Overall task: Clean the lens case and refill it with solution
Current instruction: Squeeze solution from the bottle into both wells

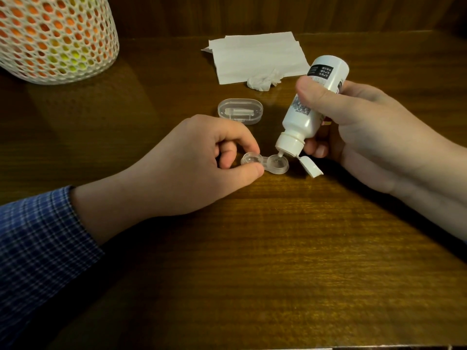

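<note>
At the centre of the frame, a person's right hand [358, 132] grips a tilted white solution bottle [313, 102], its flip cap [311, 167] hanging open and its nozzle poised just over the right-hand well of a clear lens case [265, 164] lying on the wooden table [278, 261]. The left hand [202, 168] pinches the case's left well between thumb and curled fingers, steadying it. The fill looks best done with a gentle squeeze, the tip kept off the plastic, the case held flat, and the pour stopped short of the rim. How much liquid sits in either well cannot be made out through the clear plastic, nor whether the nozzle touches it. The bottle's label is too blurred to read. Above centre lie a clear oval lid [240, 111], a crumpled wad [262, 80] and flat tissues [257, 58]; a netted container [58, 36] is cut off at upper left.
</note>
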Demonstrator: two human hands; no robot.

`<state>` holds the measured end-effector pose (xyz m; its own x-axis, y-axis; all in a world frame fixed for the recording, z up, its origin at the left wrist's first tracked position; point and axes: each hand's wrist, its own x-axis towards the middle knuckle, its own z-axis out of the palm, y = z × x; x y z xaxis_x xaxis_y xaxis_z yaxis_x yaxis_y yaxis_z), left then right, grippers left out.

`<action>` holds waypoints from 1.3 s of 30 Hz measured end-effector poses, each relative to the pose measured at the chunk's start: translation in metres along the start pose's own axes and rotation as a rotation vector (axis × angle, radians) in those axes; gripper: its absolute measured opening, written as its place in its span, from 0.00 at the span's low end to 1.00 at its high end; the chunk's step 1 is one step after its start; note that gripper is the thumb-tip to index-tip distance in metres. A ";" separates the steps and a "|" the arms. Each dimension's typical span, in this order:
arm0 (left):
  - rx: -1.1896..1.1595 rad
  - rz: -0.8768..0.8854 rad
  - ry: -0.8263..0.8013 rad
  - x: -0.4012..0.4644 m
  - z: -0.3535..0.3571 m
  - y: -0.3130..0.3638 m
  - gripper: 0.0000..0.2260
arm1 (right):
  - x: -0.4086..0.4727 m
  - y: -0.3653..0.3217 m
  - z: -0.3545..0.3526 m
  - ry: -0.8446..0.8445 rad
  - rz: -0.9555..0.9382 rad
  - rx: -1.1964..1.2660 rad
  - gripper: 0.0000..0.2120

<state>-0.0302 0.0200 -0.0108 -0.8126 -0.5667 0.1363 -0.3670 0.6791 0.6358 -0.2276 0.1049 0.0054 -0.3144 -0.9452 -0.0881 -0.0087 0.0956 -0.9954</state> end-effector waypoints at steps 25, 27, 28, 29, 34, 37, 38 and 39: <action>-0.025 0.007 0.001 0.001 0.000 -0.003 0.10 | 0.001 -0.002 0.001 0.051 0.056 0.027 0.11; -0.023 0.009 0.000 0.001 0.000 -0.002 0.11 | 0.000 -0.002 0.001 0.050 0.058 0.024 0.12; -0.019 0.010 0.001 0.001 0.000 -0.002 0.11 | 0.000 -0.002 0.001 0.050 0.059 0.022 0.12; -0.016 0.010 0.001 0.001 0.000 -0.002 0.10 | 0.000 -0.002 0.001 0.051 0.057 0.021 0.12; -0.018 0.007 0.004 0.001 0.001 -0.002 0.10 | 0.000 -0.002 0.001 0.051 0.056 0.019 0.12; -0.019 0.007 0.000 0.001 0.001 -0.002 0.09 | 0.001 -0.002 0.000 0.051 0.053 0.024 0.13; -0.018 0.008 -0.001 0.001 0.001 -0.002 0.10 | 0.002 -0.002 0.000 0.055 0.054 0.028 0.13; -0.018 0.009 -0.002 0.001 0.000 -0.002 0.10 | 0.002 -0.003 0.000 0.061 0.056 0.036 0.14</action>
<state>-0.0306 0.0184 -0.0122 -0.8168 -0.5595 0.1408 -0.3515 0.6760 0.6477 -0.2281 0.1023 0.0078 -0.3704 -0.9180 -0.1419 0.0445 0.1351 -0.9898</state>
